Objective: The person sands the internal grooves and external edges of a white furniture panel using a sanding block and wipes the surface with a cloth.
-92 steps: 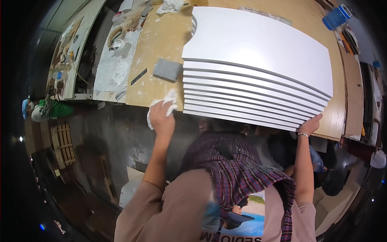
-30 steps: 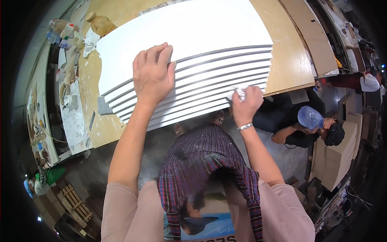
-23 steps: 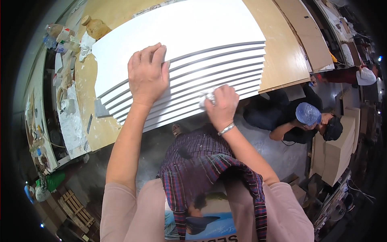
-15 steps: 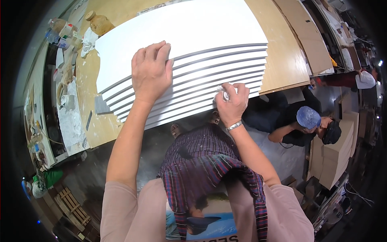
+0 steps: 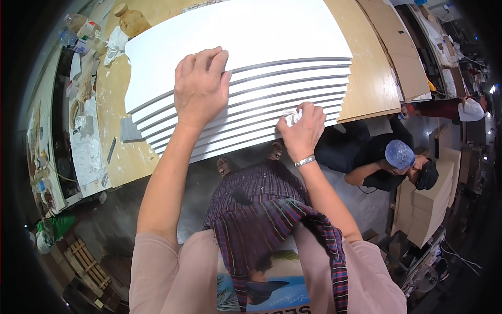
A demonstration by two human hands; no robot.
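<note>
A stack of white boards [image 5: 261, 31] with dark grey edges lies on the bench, fanned so that each lower board juts out nearer to me. My left hand [image 5: 201, 89] rests on the left middle of the stack, fingers bent and thumb apart, touching the top board near its front edge. Pinched in my right hand [image 5: 306, 128] is a crumpled white cloth or tissue [image 5: 292, 116]. That hand is over the lower steps of the fan, near the stack's front right.
Left of the stack lie a grey block [image 5: 129, 130] and a thin dark strip [image 5: 111, 150]. Beyond are a brown jar [image 5: 130, 21] and plastic bottles [image 5: 89, 34]. Below the bench on the right, a person in a blue cap [image 5: 400, 154] bends near cardboard boxes [image 5: 426, 201].
Both hands stay on the stack, with the white cloth still in my right hand. The view has shifted slightly, and the right hand sits a little higher over the board edges.
</note>
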